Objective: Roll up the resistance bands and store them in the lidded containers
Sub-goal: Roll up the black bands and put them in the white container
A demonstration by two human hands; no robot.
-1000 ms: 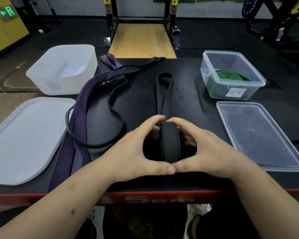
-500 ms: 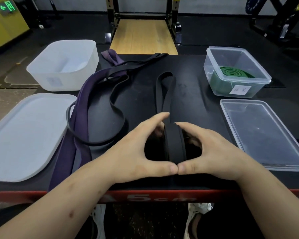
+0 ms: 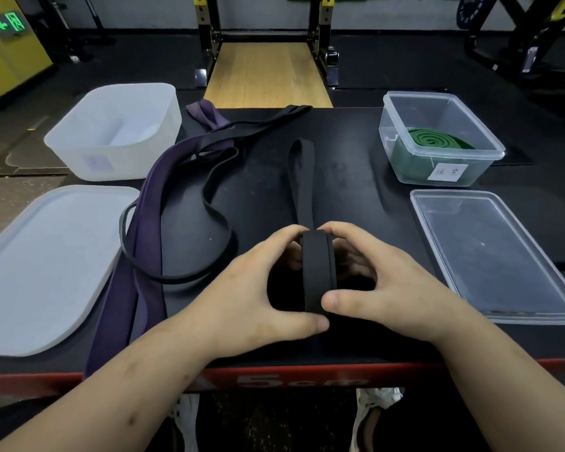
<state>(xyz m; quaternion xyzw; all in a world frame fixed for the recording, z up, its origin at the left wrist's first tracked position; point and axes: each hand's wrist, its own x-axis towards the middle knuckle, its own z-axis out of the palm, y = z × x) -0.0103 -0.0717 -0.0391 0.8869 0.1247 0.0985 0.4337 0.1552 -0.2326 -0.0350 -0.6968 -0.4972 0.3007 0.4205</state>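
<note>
Both hands, left hand (image 3: 258, 288) and right hand (image 3: 382, 282), clasp the half-rolled black band (image 3: 317, 272) at lower centre of the desk (image 3: 356, 177). Its loose tail runs toward the upper centre. At upper right, a rolled green band (image 3: 437, 140) lies in the clear container (image 3: 405, 158).

Dim, even indoor light, soft shadows, wide-angle bending at the edges, slightly soft focus, dark tabletop swallowing detail

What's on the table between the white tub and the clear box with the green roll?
Head view: a purple band, a thin black band and the unrolled tail of the wide black band.
</note>
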